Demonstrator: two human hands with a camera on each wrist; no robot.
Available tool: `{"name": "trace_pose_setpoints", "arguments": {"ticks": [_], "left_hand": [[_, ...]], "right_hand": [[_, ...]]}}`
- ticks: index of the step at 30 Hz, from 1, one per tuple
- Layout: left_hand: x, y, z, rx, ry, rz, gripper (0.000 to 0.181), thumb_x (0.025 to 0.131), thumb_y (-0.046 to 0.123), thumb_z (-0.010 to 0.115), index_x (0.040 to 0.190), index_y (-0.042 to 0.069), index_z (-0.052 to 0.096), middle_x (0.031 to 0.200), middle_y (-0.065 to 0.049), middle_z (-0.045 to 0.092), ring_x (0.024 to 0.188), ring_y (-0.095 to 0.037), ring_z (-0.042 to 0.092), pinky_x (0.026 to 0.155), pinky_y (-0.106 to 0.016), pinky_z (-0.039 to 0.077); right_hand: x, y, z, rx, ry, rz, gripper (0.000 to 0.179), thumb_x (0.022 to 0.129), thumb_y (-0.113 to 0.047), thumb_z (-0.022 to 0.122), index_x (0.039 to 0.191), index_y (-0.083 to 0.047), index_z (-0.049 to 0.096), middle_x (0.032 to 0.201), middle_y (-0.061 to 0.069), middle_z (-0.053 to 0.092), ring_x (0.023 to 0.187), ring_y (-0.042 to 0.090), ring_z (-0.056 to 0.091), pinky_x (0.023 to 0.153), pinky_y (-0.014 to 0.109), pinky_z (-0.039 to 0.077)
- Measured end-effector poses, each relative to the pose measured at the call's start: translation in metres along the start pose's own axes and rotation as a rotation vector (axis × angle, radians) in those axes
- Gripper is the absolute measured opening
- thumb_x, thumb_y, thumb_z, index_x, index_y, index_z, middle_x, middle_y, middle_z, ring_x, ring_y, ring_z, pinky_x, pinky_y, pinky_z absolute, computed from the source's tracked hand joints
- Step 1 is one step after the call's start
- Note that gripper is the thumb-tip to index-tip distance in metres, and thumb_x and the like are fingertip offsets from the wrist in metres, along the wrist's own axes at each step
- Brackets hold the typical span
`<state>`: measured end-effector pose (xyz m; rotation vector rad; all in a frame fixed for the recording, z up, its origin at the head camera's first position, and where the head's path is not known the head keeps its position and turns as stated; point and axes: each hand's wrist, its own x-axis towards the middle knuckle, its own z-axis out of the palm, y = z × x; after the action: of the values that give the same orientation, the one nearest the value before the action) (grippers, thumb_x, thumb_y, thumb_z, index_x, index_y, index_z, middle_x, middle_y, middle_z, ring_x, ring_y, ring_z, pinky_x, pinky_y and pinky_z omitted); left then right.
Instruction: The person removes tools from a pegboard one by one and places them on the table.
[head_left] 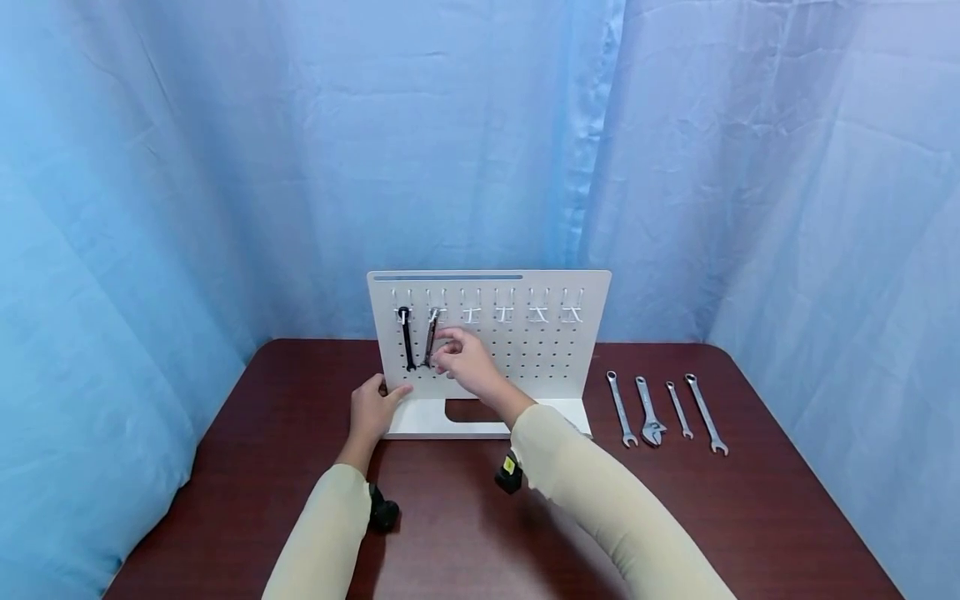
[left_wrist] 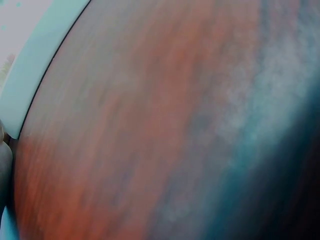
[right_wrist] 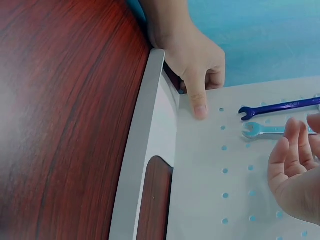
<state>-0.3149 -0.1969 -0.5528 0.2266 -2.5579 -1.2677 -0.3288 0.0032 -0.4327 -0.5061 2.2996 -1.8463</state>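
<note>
Pegboard point(head_left: 540, 358) with two wrenches point(head_left: 408, 342) on leftmost hooks point(head_left: 403, 317), hands point(head_left: 468, 364) nearby

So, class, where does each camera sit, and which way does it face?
Head: worn on the head, facing forward and down at the pegboard; left hand, right hand and sleeves show.
Left wrist: worn there, facing blurred tabletop; apparently fingers at left edge.
Right wrist: worn there, facing the pegboard; both hands show.
Shared by head and right wrist: both hands, two wrenches.

six wrenches point(head_left: 619, 408), six hooks point(head_left: 503, 314), one pegboard point(head_left: 555, 360), two hands point(head_left: 471, 365)
</note>
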Motion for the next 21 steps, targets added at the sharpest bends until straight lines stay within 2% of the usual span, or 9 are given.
{"name": "trace_pose_setpoints", "arguments": {"ticks": [7, 10, 13, 21], "left_hand": [[-0.001, 0.002, 0.002, -0.020, -0.004, -0.020, 0.035, 0.089, 0.038, 0.079, 0.096, 0.007, 0.064, 0.088, -0.010, 0.066, 0.078, -0.024, 0.054, 0.069, -0.038, 0.042], [0.000, 0.002, 0.002, -0.022, -0.007, -0.022, 0.036, 0.089, 0.038, 0.078, 0.097, 0.006, 0.063, 0.088, -0.010, 0.065, 0.078, -0.024, 0.054, 0.069, -0.038, 0.043], [0.001, 0.002, 0.001, -0.013, -0.011, -0.021, 0.035, 0.090, 0.038, 0.077, 0.095, 0.007, 0.062, 0.085, -0.010, 0.063, 0.076, -0.024, 0.053, 0.069, -0.037, 0.042], [0.000, 0.003, -0.001, -0.014, -0.012, -0.024, 0.035, 0.091, 0.036, 0.077, 0.100, 0.005, 0.064, 0.093, -0.012, 0.067, 0.081, -0.025, 0.056, 0.072, -0.038, 0.044]], "right_hand": [[0.000, -0.002, 0.005, -0.001, 0.013, 0.011, 0.022, 0.097, -0.009, 0.066, 0.117, 0.001, 0.064, 0.094, 0.009, 0.067, 0.080, 0.022, 0.067, 0.077, 0.042, 0.056], [-0.002, -0.003, 0.005, -0.046, 0.026, -0.007, 0.015, 0.099, -0.014, 0.065, 0.107, -0.002, 0.067, 0.095, 0.007, 0.067, 0.083, 0.017, 0.064, 0.074, 0.036, 0.054], [-0.006, -0.005, 0.005, -0.072, 0.039, -0.014, 0.013, 0.100, -0.016, 0.064, 0.104, -0.004, 0.069, 0.099, 0.005, 0.067, 0.087, 0.016, 0.063, 0.074, 0.031, 0.054], [-0.012, -0.009, 0.007, -0.011, -0.005, 0.005, 0.016, 0.100, -0.013, 0.064, 0.104, 0.002, 0.069, 0.097, 0.009, 0.068, 0.080, 0.017, 0.067, 0.074, 0.033, 0.058]]}}
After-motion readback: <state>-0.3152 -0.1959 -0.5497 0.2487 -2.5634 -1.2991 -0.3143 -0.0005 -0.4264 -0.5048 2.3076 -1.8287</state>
